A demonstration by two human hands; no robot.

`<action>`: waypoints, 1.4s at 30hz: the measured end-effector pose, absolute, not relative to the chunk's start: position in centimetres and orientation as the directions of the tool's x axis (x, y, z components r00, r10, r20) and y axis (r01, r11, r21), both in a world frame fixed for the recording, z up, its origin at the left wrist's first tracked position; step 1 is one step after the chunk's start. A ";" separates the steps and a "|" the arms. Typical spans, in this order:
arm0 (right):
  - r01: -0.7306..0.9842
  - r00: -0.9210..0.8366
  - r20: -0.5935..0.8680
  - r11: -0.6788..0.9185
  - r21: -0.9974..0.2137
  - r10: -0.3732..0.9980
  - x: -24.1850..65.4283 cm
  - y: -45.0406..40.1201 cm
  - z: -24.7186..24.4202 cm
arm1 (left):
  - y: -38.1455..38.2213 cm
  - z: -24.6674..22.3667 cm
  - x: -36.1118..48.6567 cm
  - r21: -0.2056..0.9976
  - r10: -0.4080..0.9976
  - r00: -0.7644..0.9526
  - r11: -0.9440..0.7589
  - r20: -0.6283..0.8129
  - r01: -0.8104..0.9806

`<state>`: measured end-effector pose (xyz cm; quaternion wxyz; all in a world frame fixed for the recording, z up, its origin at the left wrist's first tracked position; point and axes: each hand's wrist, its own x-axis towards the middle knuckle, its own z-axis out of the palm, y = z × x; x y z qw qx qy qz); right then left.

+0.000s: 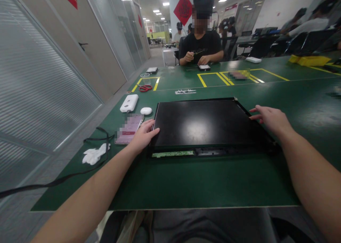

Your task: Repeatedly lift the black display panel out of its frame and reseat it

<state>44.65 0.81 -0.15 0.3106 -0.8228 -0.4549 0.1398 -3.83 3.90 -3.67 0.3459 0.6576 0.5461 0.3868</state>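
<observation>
A black flat display panel (197, 124) lies in a shallow black frame (221, 150) on the green table, its dark face reflecting a bright spot of light. A narrow green circuit board (173, 153) runs along the frame's near left side. My left hand (145, 133) holds the panel's left edge, thumb over the rim and fingers along the side. Beside the right edge of the frame is my right hand (271, 119), fingers apart and bent slightly, fingertips at the rim. Whether those fingertips press on it, I cannot tell.
Left of the panel are a phone (129, 129), a white earbud case (146, 111), a white power bank (129, 103), crumpled tissue (96, 154) and a black strap (66, 178). Beyond lie red-handled scissors (145, 88) and small strips (185, 91). A co-worker (201, 46) sits opposite.
</observation>
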 end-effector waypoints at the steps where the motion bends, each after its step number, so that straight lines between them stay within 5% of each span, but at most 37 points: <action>1: 0.665 0.550 0.055 -0.397 -0.632 0.833 44.5 0.8 0.0 | 4.0 -3.7 -3.9 0.876 0.987 0.106 -0.153 0.118 0.456; 26: 0.717 0.558 0.142 -0.389 -0.578 0.817 44.4 0.7 0.0 | 3.5 -2.8 -3.6 0.762 0.982 0.182 -0.155 0.049 0.629; 42: 0.720 0.569 0.127 -0.418 -0.553 0.812 44.2 0.6 0.2 | 3.7 -3.1 -3.6 0.813 0.982 0.175 -0.159 0.072 0.560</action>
